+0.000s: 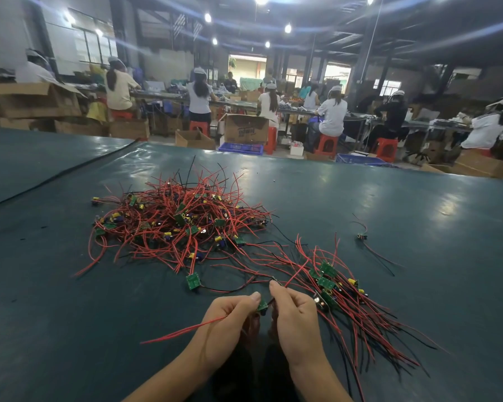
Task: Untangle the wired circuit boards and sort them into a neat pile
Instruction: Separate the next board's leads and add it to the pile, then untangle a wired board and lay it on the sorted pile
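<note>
Grip comes first: the left hand point(230, 317) pinches a small green board point(262, 306) between thumb and curled fingers, its red wire point(186, 329) trailing left over the mat point(418, 204); the right hand point(295, 311), just beside it, pinches a red lead point(298, 272) close to that board, the lead rising from the fingertips toward the far right; a black lead point(230, 289) runs from between the hands off left to a lone board point(193, 281) lying flat.

By my reading the step is freeing the held board from whatever is looped with it; it goes best if the left hand holds the board steady while the right slides along one wire at a time toward its free end, easing the loop open rather than tugging, since a hard pull could tighten the snarl or strain the joints; whether the black lead belongs to the held board or the lone one I cannot tell, so it wants tracing before any pull.

Just right of the hands lies the sorted pile point(328, 285), boards bunched at its far-left end, wires fanned toward the near right; the freed piece should go down the same way round.

Farther off, left of centre, sits the tangled heap point(180, 221), much the larger share, so the task looks early; one stray board point(362, 235) lies apart, far right.
</note>
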Available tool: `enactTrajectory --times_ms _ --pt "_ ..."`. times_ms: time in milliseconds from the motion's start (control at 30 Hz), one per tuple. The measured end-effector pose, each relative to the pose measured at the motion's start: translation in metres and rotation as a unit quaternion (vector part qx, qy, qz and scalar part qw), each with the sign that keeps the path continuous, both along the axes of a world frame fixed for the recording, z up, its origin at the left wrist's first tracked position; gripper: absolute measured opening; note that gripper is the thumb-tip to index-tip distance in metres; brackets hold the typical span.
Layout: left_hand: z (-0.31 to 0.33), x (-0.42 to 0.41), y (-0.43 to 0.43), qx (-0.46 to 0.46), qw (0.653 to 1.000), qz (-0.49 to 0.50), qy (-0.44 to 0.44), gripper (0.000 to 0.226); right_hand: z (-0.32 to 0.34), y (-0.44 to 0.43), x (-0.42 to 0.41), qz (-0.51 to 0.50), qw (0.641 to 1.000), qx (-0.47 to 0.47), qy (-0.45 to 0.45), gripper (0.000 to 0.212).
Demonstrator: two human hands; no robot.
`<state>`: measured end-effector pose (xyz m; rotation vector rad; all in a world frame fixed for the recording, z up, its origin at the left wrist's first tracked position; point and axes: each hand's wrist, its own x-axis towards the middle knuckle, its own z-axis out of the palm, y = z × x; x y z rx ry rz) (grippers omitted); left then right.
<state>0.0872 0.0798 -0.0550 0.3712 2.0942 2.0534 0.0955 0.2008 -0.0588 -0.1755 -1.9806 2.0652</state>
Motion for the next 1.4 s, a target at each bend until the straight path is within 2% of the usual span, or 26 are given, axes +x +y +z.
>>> enactTrajectory --times_ms 333,533,700,833,967,1067,1167,1300,1400 --pt "0.003 0.003 -0.002 0.039 0.999 -0.014 -0.026 0.048 -0.001 -0.001 0.001 -0.038 0.999 -0.034 0.017 0.055" --pt "0.002 -0.005 -0.007 0.055 0.998 -0.026 -0.013 0.038 0.002 0.000 0.004 -0.032 0.996 -0.081 0.016 0.055" --pt "0.003 -0.007 -0.010 0.064 0.997 -0.036 0.025 0.044 0.008 0.023 -0.002 -0.117 0.985 -0.125 0.015 0.052" --pt "0.004 -0.008 -0.011 0.069 0.996 -0.040 0.032 0.045 0.009 0.028 -0.004 -0.121 0.984 -0.128 0.031 0.055" --pt "0.009 -0.010 -0.015 0.116 0.993 0.011 0.013 0.041 0.012 0.044 -0.005 -0.183 0.965 -0.184 0.037 0.051" --pt "0.011 -0.015 -0.021 0.153 0.987 0.038 0.008 0.036 0.015 0.058 -0.003 -0.181 0.969 -0.157 0.062 0.050" --pt "0.009 -0.017 -0.023 0.147 0.988 0.036 0.002 0.033 0.013 0.045 -0.002 -0.145 0.979 -0.123 0.076 0.059" --pt "0.005 -0.017 -0.020 0.123 0.992 0.021 0.013 0.035 0.010 0.023 0.000 -0.044 0.997 -0.015 0.069 0.066" --pt "0.002 -0.017 -0.018 0.104 0.994 0.005 0.038 0.037 0.008 0.010 0.003 0.046 0.994 0.056 0.077 0.066"
